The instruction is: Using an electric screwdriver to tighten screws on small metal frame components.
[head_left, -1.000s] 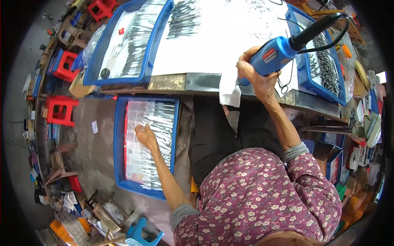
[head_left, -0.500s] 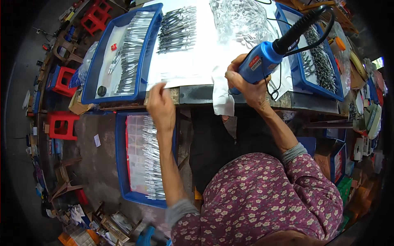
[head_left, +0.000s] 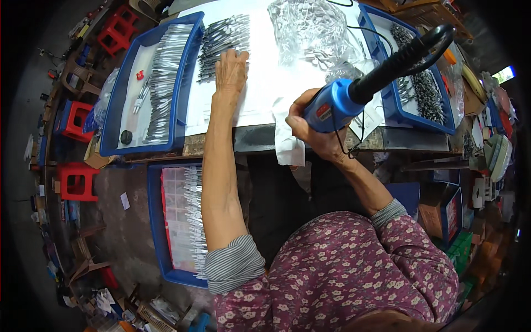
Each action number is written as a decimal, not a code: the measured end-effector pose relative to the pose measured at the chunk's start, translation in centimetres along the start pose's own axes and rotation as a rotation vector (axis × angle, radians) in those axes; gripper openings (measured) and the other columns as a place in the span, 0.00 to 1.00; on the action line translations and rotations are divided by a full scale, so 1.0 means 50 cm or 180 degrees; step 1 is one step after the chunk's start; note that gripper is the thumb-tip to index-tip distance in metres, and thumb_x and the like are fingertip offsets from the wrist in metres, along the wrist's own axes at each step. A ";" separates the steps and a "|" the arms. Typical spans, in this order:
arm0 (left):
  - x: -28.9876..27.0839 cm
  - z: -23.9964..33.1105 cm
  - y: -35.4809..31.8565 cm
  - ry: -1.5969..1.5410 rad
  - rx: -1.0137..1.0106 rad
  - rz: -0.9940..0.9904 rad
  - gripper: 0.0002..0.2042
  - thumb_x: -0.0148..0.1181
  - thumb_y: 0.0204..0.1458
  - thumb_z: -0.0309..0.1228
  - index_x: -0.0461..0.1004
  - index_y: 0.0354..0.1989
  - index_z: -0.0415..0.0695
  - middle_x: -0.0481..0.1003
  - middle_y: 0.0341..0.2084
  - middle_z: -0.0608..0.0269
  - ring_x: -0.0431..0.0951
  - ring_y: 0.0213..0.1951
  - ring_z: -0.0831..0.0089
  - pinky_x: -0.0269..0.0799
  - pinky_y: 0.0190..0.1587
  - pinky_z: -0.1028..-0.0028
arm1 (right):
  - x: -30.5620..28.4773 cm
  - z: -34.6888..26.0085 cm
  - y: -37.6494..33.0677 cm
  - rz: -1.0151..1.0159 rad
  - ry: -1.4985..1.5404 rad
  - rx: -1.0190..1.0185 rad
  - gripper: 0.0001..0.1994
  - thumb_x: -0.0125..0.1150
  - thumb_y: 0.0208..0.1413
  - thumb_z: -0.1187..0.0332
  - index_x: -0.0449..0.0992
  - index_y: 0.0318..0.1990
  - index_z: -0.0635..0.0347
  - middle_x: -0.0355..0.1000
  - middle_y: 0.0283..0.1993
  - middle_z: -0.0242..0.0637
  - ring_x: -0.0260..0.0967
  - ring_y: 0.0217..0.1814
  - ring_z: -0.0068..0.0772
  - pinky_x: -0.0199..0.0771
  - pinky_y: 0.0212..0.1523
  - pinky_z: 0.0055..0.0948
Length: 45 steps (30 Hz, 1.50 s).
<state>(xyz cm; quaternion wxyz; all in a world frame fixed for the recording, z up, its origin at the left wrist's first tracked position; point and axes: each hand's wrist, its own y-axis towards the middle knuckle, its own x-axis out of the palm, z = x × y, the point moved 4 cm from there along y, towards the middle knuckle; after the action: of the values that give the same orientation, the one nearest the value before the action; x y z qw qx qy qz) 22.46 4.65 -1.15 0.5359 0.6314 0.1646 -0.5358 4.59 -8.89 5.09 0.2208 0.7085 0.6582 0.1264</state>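
Left arm: stretched nearly straight away from me, over the near edge of the counter (head_left: pixel 207 108), striped cuff (head_left: pixel 235 263) pushed up by the elbow. Left hand (head_left: pixel 231 72) back uppermost, knuckles raised, fingers bent downward at the near right side of a row of slender dark-and-silver pieces (head_left: pixel 227 32) on the white sheet (head_left: pixel 257 113). The fingertips are hidden beneath the hand; I cannot tell whether they pinch a piece.

Right arm: elbow bent out to my right, forearm slanting inward and away. Right hand (head_left: pixel 319 131) is wrapped round a blue power tool (head_left: pixel 332 105), thumb on its left side. I hold the tool above the counter's near edge, tilted, its thick black cable end (head_left: pixel 395 63) rising away to the right. Its lower tip is hidden from view.

Hands well apart. A white cloth or paper (head_left: pixel 289 145) hangs over the edge just left of the right hand. Beyond it, a clear plastic bag (head_left: pixel 307 33) of silvery parts. Left of the row, a blue tray (head_left: pixel 178 124) of similar slender pieces.
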 end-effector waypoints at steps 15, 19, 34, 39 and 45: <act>-0.042 -0.014 -0.041 0.0231 0.0126 0.0701 0.10 0.49 0.44 0.21 0.68 0.35 0.47 0.68 0.31 0.63 0.66 0.40 0.68 0.55 0.48 0.56 | -0.003 0.004 -0.004 0.0077 0.0154 0.0267 0.07 0.56 0.40 0.82 0.66 0.27 0.64 0.67 0.21 0.33 0.65 0.19 0.19 0.66 0.20 0.17; -0.105 0.000 -0.054 0.0114 0.0142 0.1235 0.11 0.48 0.46 0.19 0.66 0.38 0.46 0.68 0.31 0.62 0.68 0.39 0.67 0.52 0.53 0.54 | -0.007 0.013 -0.004 0.0051 0.0129 0.0136 0.08 0.56 0.40 0.83 0.66 0.28 0.64 0.67 0.21 0.33 0.65 0.20 0.19 0.67 0.20 0.18; -0.173 0.230 -0.311 -0.6221 -0.2786 -0.0553 0.12 0.49 0.53 0.32 0.55 0.42 0.43 0.65 0.18 0.67 0.57 0.14 0.87 0.51 0.14 0.87 | -0.016 -0.003 0.013 0.0389 0.0423 0.0229 0.07 0.58 0.41 0.79 0.68 0.29 0.64 0.68 0.21 0.33 0.67 0.19 0.20 0.69 0.20 0.18; -0.127 0.271 -0.347 -0.6368 -0.2814 -0.0782 0.14 0.46 0.53 0.26 0.52 0.46 0.40 0.68 0.20 0.58 0.61 0.16 0.82 0.59 0.18 0.82 | -0.013 0.000 0.014 0.0341 0.0450 0.0096 0.07 0.58 0.41 0.79 0.68 0.30 0.64 0.69 0.21 0.32 0.67 0.19 0.20 0.69 0.19 0.18; -0.087 0.275 -0.339 -0.6179 -0.2996 -0.0694 0.15 0.44 0.53 0.25 0.53 0.48 0.42 0.70 0.21 0.54 0.69 0.16 0.76 0.64 0.15 0.80 | -0.014 0.002 0.015 0.0251 0.0335 0.0033 0.07 0.58 0.41 0.79 0.68 0.30 0.63 0.68 0.20 0.32 0.67 0.19 0.20 0.70 0.20 0.18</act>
<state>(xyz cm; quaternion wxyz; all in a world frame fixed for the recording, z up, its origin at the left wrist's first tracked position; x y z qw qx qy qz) 0.73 0.81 -3.89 0.5755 -0.3490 -0.0854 -0.7346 5.20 -9.62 5.44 0.1772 0.7274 0.6412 0.1687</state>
